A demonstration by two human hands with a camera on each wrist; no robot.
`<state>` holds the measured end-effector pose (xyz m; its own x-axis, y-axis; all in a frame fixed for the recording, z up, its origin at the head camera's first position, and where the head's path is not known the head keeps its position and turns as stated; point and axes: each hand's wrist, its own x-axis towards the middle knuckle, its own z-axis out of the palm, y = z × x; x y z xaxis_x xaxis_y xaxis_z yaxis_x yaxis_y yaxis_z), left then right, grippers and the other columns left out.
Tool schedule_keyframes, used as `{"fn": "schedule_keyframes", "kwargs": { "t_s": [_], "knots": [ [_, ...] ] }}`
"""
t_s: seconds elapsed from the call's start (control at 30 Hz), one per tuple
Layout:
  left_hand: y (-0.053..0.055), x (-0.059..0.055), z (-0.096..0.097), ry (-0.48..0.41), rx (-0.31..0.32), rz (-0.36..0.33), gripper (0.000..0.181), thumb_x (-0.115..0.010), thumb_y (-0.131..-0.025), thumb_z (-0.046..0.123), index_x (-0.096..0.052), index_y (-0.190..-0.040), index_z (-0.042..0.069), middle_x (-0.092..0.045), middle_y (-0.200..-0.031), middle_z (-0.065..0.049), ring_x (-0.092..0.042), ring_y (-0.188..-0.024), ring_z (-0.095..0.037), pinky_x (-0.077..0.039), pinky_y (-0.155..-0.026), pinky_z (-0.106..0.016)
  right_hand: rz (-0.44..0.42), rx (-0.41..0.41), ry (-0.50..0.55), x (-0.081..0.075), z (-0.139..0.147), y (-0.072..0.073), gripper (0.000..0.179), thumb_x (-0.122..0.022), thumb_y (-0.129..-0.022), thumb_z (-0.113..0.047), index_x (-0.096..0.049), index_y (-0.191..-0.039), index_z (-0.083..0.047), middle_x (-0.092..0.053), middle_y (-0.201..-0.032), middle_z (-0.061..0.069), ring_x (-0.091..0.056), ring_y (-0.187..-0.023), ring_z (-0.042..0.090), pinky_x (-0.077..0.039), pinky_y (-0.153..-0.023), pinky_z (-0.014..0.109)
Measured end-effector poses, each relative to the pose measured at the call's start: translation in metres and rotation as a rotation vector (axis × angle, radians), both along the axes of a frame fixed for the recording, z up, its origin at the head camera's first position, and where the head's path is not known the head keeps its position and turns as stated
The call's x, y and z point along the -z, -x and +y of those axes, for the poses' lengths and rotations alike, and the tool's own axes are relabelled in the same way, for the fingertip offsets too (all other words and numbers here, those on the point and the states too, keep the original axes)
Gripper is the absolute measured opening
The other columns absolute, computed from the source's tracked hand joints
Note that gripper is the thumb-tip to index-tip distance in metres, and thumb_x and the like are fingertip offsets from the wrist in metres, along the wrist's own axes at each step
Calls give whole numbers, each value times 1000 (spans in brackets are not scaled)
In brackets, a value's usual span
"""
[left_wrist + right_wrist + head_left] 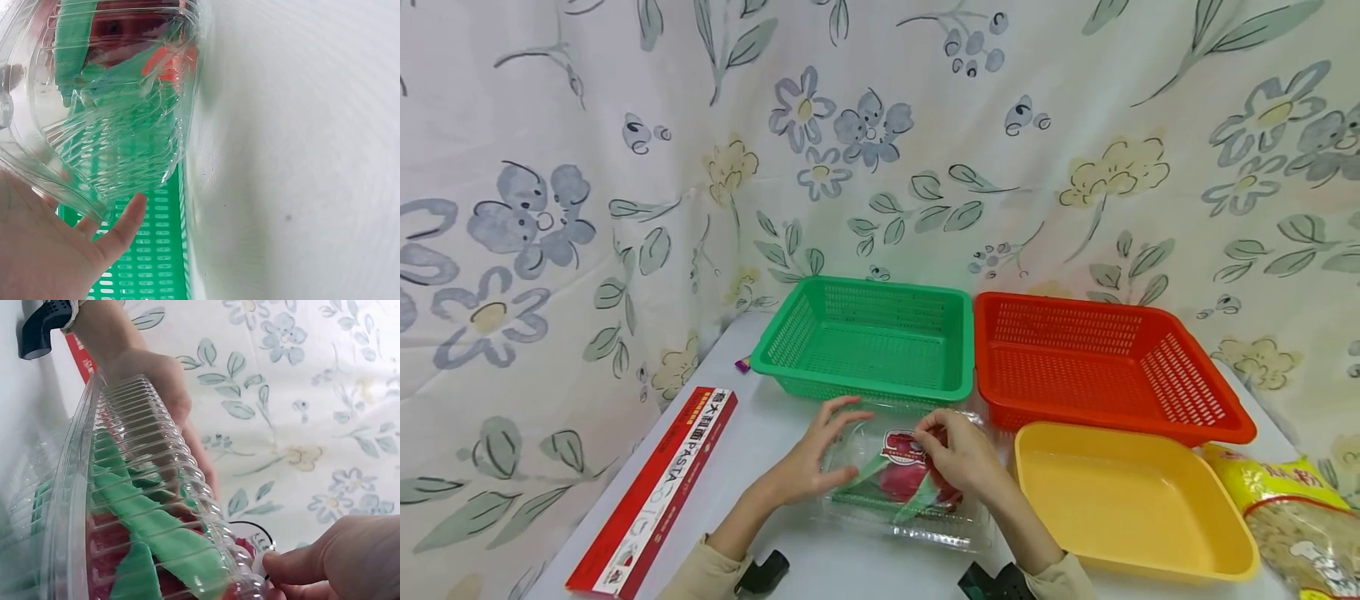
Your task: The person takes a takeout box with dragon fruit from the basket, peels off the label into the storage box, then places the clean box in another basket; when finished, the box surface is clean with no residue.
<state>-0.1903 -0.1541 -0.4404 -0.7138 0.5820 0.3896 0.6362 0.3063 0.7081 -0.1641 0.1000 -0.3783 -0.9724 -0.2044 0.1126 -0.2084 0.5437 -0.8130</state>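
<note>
A clear plastic clamshell box (951,533) lies on the table with its lid closed. Through it show a dark red item (901,483) and green leaf-like strips (169,544). On the lid is a round-edged red and white label (901,447). My right hand (958,450) pinches the label's edge between thumb and finger, its rim lifted in the right wrist view. My left hand (812,454) rests at the box's left side with fingers spread and loosely bent. In the left wrist view, left-hand fingers (128,225) lie along the box's ridged edge.
Behind the box stand a green basket (865,387) and a red basket (1112,429). A yellow tray (1138,567) sits to the right, beside a bag of pasta (1296,517). At left lies a long red pasta box (655,492); a small purple wrapper (742,364) is near the green basket.
</note>
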Motion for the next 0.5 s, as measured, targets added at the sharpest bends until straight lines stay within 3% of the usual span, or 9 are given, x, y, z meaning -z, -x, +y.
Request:
{"fn": "schedule_keyframes", "kwargs": {
  "t_s": [0.17,0.37,0.5],
  "knots": [
    [0,0,-1,-2,2,9,66,-65,-85,12,-43,-146,11,-20,-154,-19,-26,-138,-46,-35,-98,-70,-46,-62,90,0,3,3,6,-64,-94,-7,-66,-92,-2,-56,-73,2,-48,-63,14,-40,-54,24],
    [1,-1,0,-5,0,-6,66,-66,-83,11,-43,-146,7,-19,-155,-20,-25,-140,-38,-34,-99,-70,-73,-113,137,0,7,6,8,-63,-95,-8,-66,-95,-1,-57,-76,4,-49,-66,15,-41,-55,23],
    [0,0,0,-6,3,-2,66,-65,-83,11,-43,-146,9,-19,-154,-20,-25,-139,-41,-35,-97,-71,-100,-147,168,-1,10,5,12,-62,-96,-10,-65,-98,1,-58,-81,6,-50,-69,16,-43,-56,23]
  ]
}}
